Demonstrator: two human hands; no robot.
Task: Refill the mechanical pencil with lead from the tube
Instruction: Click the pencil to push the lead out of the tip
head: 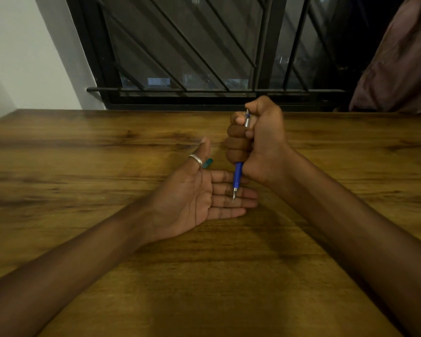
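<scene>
My right hand [255,139] is closed in a fist around a blue mechanical pencil [238,176], held upright with its metal tip pointing down and my thumb on its top end. The tip hovers over the fingers of my left hand [199,198], which lies flat, palm up and open, on the wooden table [107,154]; a silver ring sits on its thumb. Behind the left thumb a small teal object [208,162], possibly the lead tube, peeks out, mostly hidden by the hand.
The table runs up to a wall with a black barred window [192,57] at the far edge. A dark curtain [399,59] hangs at the back right. Both forearms rest low over the tabletop.
</scene>
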